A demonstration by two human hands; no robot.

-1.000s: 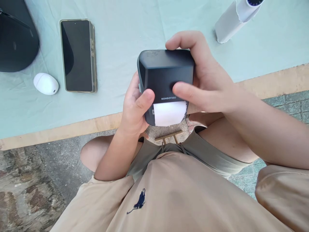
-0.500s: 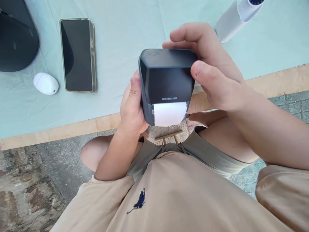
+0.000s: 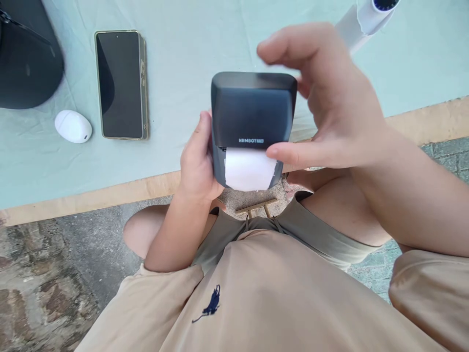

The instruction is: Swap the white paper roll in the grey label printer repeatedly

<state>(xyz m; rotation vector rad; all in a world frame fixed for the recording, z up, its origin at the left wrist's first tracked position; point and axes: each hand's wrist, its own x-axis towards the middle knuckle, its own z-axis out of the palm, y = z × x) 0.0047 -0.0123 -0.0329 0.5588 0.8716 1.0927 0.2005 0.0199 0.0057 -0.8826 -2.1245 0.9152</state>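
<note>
A small dark grey label printer (image 3: 252, 111) is held over the table's front edge, above my lap. A strip of white label paper (image 3: 249, 169) sticks out of its slot toward me. My left hand (image 3: 196, 164) grips the printer's left side and underside. My right hand (image 3: 326, 102) hovers at the printer's right side with fingers spread; its thumb tip lies against the right edge of the paper, and its fingers arch over the printer's top without clasping it.
A pale green cloth covers the table (image 3: 190, 54). On it lie a phone (image 3: 121, 84) with a dark screen, a small white oval case (image 3: 73, 126), a black object (image 3: 25, 58) at the far left and a white cylinder (image 3: 362, 19) at the far right.
My right hand has let go of the printer's right side and lifted, fingers spreading, with the thumb now at the paper. The printer tilted slightly; the paper sits a bit further out.
</note>
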